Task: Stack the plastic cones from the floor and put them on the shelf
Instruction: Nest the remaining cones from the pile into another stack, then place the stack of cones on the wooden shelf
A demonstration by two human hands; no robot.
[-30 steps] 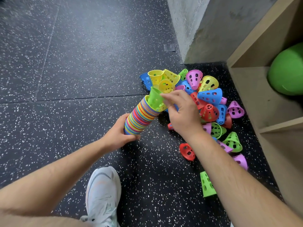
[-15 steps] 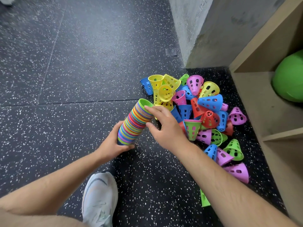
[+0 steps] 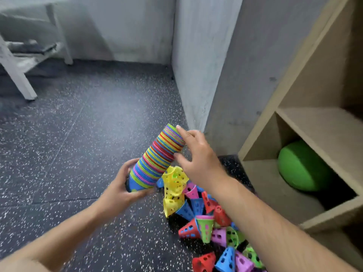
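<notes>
The multicoloured cone stack (image 3: 159,156) is being held above the speckled floor (image 3: 68,154), tilting toward 1 o'clock. The left hand (image 3: 119,187) is gripping its blue lower end, while the right hand (image 3: 198,154) is touching the top rim, fingers spread wide. Loose cones (image 3: 206,216) are lying at 5 o'clock, below the wooden shelf (image 3: 324,130) at 3 o'clock.

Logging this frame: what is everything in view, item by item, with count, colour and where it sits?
stack of cones: one, multicoloured, tilted, held above the floor
loose cones: many, too jumbled to count; yellow, blue, red, pink, green; piled on the floor beside the shelf
ball: one, green, shelf's lower compartment
shelf: one, light wood, right side
floor: black with white speckles
wall: grey concrete, behind the pile
frame: one, white, far left
left hand: grips the stack's lower end
right hand: fingers spread against the stack's upper end
</notes>
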